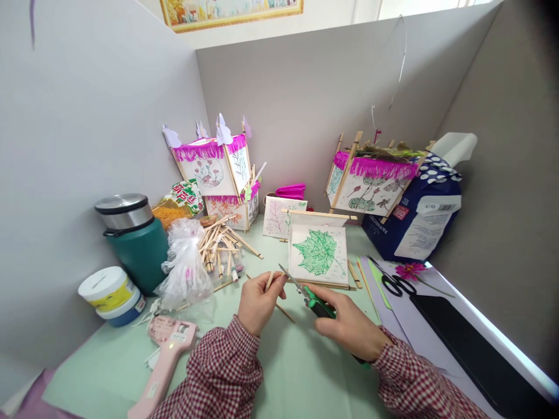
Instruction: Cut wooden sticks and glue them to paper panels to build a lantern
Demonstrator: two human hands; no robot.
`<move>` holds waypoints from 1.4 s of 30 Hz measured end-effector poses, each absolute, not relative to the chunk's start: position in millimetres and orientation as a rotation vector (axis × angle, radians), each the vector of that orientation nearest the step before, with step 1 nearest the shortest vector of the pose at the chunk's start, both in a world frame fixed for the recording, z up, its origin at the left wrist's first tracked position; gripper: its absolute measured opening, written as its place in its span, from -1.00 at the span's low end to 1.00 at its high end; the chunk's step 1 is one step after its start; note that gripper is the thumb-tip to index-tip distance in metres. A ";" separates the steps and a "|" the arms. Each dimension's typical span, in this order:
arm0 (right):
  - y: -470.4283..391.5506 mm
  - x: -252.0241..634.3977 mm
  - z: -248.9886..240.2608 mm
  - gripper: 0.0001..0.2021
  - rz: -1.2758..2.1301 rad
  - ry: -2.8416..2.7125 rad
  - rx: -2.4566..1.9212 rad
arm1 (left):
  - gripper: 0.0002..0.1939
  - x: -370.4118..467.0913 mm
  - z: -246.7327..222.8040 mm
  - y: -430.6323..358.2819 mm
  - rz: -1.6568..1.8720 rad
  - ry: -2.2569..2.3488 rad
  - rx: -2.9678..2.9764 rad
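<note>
Evidently, the left hand [257, 304] pinches 1 thin wooden stick [269, 281] — the right hand [351, 323] grips green-handled shears [318, 304], blades near it.

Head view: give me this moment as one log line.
left hand: pinching wooden stick | right hand: gripping green-handled cutters | ahead: green leaf print | beside left sleeve: pink glue gun

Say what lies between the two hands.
In the head view, the green-handled cutters reach from the right hand toward the left hand; a thin stick lies there on the table.
</note>
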State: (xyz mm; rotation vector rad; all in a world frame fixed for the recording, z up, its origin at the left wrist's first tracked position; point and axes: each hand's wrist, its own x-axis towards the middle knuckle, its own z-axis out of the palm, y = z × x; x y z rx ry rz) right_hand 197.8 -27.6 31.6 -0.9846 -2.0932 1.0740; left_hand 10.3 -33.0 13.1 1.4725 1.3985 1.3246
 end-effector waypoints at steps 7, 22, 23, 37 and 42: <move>-29.6 200.6 38.9 -0.49 1.244 -2.081 -0.929 | -0.70 10.0 17.3 -36.5 1.319 1.440 1.529; -22.4 209.2 39.1 -0.68 1.880 -1.798 -0.863 | -0.66 6.9 21.3 -40.4 1.313 1.328 1.447; -22.4 209.4 39.7 -0.65 1.894 -1.785 -0.855 | -0.66 6.7 21.4 -40.4 1.308 1.322 1.440; -22.3 208.2 21.9 -0.49 2.477 -1.261 -0.288 | -0.65 5.7 26.6 -44.1 1.296 1.023 1.280; -18.8 211.3 24.9 -0.48 2.452 -1.068 -0.229 | -0.66 7.1 25.6 -41.7 1.392 0.977 1.186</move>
